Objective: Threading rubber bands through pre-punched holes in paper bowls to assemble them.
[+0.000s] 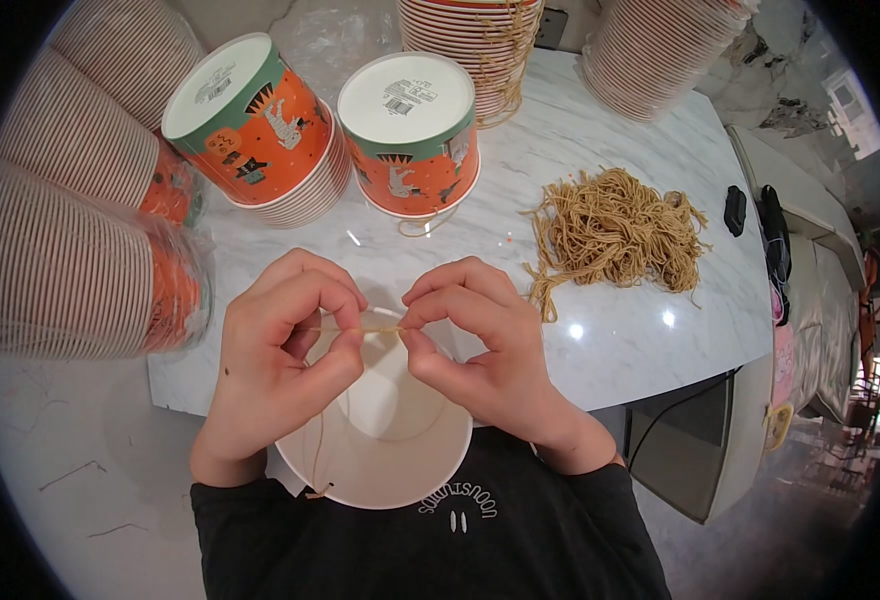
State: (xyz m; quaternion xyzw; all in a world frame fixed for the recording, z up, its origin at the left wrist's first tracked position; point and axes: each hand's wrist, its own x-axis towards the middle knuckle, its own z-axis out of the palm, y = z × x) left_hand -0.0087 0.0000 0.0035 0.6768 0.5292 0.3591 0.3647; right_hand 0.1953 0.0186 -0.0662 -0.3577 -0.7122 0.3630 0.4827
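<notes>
A white paper bucket (pixel 390 462) leans toward me at the table's near edge, its open mouth facing up and its inside showing. Above it my left hand (pixel 295 345) and my right hand (pixel 480 335) pinch a tan cord (pixel 380 329) between thumbs and fingertips, a short length stretched across the gap. From there the cord runs down to a hole in the bucket's near rim, where a knotted end shows. Just beyond my hands stands an upside-down orange and green bucket (pixel 415 175), with a loop of cord at its base.
A pile of loose tan cords (pixel 620 230) lies on the marble table (pixel 660 335) at right. An upside-down bucket stack (pixel 250 120) leans at back left. Wrapped bucket stacks (pixel 80 260) fill the left side; further stacks (pixel 470 40) stand behind. A small black object (pixel 735 210) sits near the right edge.
</notes>
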